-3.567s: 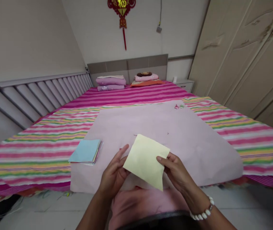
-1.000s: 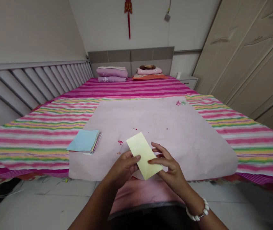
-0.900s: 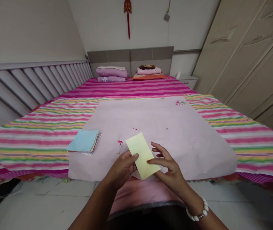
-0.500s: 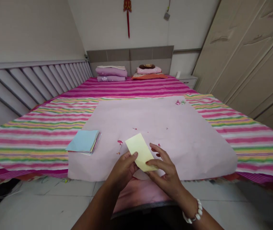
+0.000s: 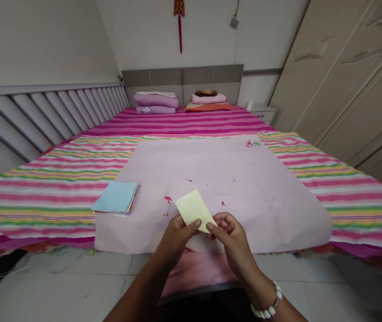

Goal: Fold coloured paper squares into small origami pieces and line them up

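I hold a pale yellow paper (image 5: 192, 208), folded into a narrow rectangle, above the near edge of a large pink sheet (image 5: 211, 170) spread on the bed. My left hand (image 5: 176, 236) pinches the paper's near end between thumb and fingers. My right hand (image 5: 227, 237), with a white bead bracelet on its wrist, is curled and pinches the same near end from the right. A stack of coloured paper squares (image 5: 118, 197) with a light blue one on top lies to the left on the sheet.
The bed has a striped cover (image 5: 60, 179), folded bedding (image 5: 156, 103) and a pillow (image 5: 207, 99) by the headboard. Small paper scraps (image 5: 253, 143) lie far right on the sheet, tiny red bits (image 5: 168, 199) near the middle. Wardrobe doors (image 5: 351, 76) stand right, a slatted rail (image 5: 43, 116) left.
The yellow square was folded in half into a rectangle. Over the last second my right hand slid down to the paper's near end and closed into a pinch beside my left hand.
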A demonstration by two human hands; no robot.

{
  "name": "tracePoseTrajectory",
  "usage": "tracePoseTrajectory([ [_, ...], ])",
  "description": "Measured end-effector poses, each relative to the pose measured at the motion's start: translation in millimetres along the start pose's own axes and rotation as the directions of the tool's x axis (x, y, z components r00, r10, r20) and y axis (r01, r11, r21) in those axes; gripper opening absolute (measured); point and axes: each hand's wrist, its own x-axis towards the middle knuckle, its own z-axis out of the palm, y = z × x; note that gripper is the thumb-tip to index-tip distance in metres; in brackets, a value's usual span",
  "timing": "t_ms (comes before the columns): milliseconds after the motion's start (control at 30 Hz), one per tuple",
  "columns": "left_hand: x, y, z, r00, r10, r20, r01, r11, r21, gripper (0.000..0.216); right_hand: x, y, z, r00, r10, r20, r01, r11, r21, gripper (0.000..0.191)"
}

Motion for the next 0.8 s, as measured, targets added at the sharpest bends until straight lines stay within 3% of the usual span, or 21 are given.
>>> tracePoseTrajectory([
  [100,1,-2,-3,0.997,-0.014,-0.076,0.023,0.993,0.117,0.026,2,-5,1,0.999,0.016,0.037,-0.017,1.000,0.013,0.043],
  [267,3,-2,-1,0.998,-0.028,-0.055,0.038,0.983,0.182,0.039,5,-12,3,0.981,0.120,0.152,-0.128,0.991,0.043,0.027],
  [400,5,-5,0,0.974,0.146,-0.172,-0.110,0.973,0.203,0.048,6,-11,4,0.981,0.140,0.133,-0.150,0.986,0.072,0.026],
  [567,-1,-6,-3,0.895,0.403,-0.191,-0.259,0.819,0.512,0.026,7,-8,5,0.985,0.111,0.130,-0.122,0.990,0.078,0.029],
  [667,-2,-6,-4,0.881,0.451,-0.143,-0.292,0.756,0.585,0.021,7,-8,4,0.991,0.062,0.119,-0.070,0.996,0.064,0.028],
  [800,0,-10,-6,0.896,0.423,-0.134,-0.286,0.782,0.554,0.033,7,-11,2,0.992,0.027,0.121,-0.026,1.000,-0.012,0.027],
])
